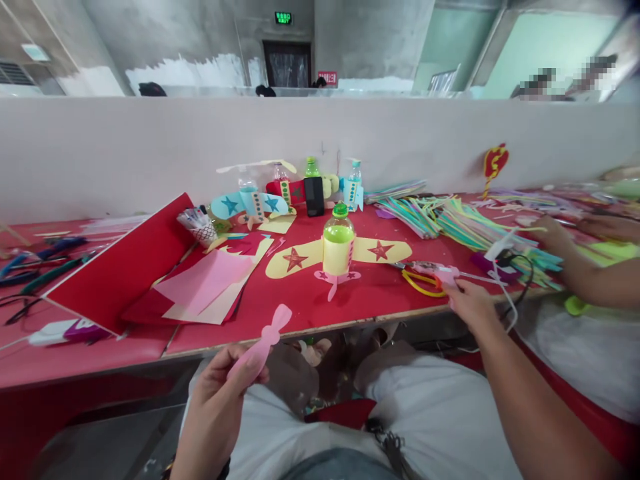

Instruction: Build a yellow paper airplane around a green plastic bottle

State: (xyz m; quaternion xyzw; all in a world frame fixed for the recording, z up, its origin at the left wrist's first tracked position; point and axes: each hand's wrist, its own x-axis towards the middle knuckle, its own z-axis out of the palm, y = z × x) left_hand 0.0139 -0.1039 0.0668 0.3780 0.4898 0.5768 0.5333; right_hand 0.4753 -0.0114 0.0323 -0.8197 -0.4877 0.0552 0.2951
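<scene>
My left hand (pixel 220 390) pinches a pink paper propeller (pixel 270 335) by one end, held up in front of the table edge. My right hand (pixel 473 303) is closed around the handle of a pink glue gun (pixel 435 268), whose nozzle points left over the table. Beside the gun lie scissors with yellow handles (pixel 423 285). Midway between my hands stands a bottle plane (pixel 338 250), upright, with a green cap, a cream paper wrap, cream wings bearing red stars and a pink tail piece at its base.
More bottle planes (pixel 249 200) and a black phone (pixel 314 197) stand along the partition (pixel 320 127). Pink paper sheets (pixel 207 283) and a tilted red board (pixel 125 267) are on the left. Pipe cleaners (pixel 415 213) lie to the right, near another person's hands (pixel 555 243).
</scene>
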